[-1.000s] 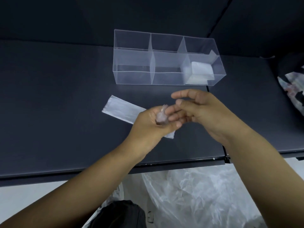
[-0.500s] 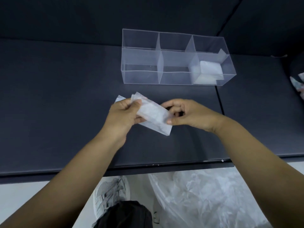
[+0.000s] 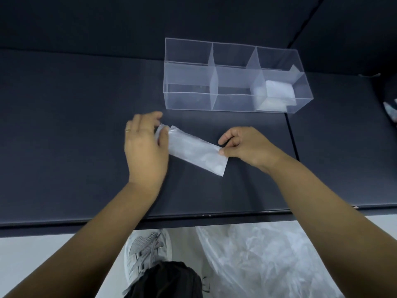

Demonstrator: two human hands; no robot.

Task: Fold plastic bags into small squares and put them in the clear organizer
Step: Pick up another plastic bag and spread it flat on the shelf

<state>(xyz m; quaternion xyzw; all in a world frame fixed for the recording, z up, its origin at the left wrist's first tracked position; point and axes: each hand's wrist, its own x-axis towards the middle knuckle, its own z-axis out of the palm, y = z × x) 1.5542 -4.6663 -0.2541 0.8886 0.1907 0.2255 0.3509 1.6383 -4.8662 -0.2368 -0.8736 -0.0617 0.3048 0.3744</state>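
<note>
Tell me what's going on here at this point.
A person is folding a plastic bag on the dark table. It lies as a long flat strip: the left hand presses its left end, the right hand pinches its right end. In the clear organizer behind, a folded bag sits in the right compartment.

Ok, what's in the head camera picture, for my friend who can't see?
Two hands hold a plastic bag folded into a long strip on a dark table: the left hand presses its left end, the right hand pinches its right end. Behind stands the clear organizer, folded white plastic in its right compartment.
</note>
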